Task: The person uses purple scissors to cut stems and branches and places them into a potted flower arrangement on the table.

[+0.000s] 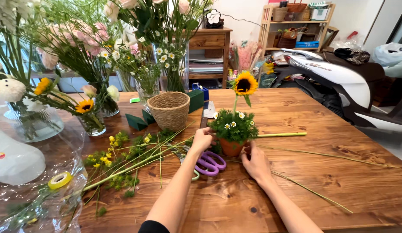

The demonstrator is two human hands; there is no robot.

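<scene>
1. Clearly, a small flower arrangement is being steadied: the little terracotta-coloured pot, filled with green foliage and tiny white daisies and topped by one tall yellow sunflower, is held from both sides near the middle of the brown wooden table.
2. The pot's left side and the greenery there are touched by the left hand, its fingers curled against them; a firm clasp cannot be told.
3. The pot's right lower side is cupped by the right hand, fingers loosely bent around it.
4. The step in hand is judged to be the settling or turning of the pot; care is called for so that the upright sunflower stem is not tipped.
5. Purple-handled scissors are seen lying just near of the pot, between the two forearms, close enough to be knocked.
6. Cut green stems with small yellow blooms are scattered to the left, and long bare stalks are strewn to the right.
7. A woven round basket and dark green foam blocks are set farther back on the left, well apart from the pot.
8. Glass vases of mixed flowers are ranged along the far left, and a roll of yellow tape is left on clear wrapping at the near left.
</scene>
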